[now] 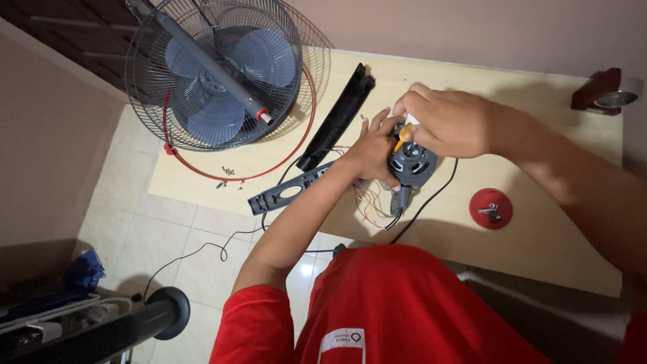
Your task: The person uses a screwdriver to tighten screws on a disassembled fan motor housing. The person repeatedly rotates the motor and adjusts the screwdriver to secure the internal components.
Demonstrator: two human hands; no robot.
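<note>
Head view, looking down on a pale wooden table [539, 249]. Left hand [373, 149] cupped with spread fingers against the side of a round dark-grey fan motor [411, 165] near the table's middle. Right hand [448, 121] closed above the motor, pinching a small orange-tipped tool [403, 137] against its top. Coloured wires [371, 209] trailing from the motor toward the near edge. Just left, a long black plastic housing [337, 118] and a grey control panel strip [290, 192]. Far left, a grey wire fan cage with blue-grey blades [216, 74], overhanging the table. Right, well apart, a red round cap [490, 207] carrying small metal parts.
</note>
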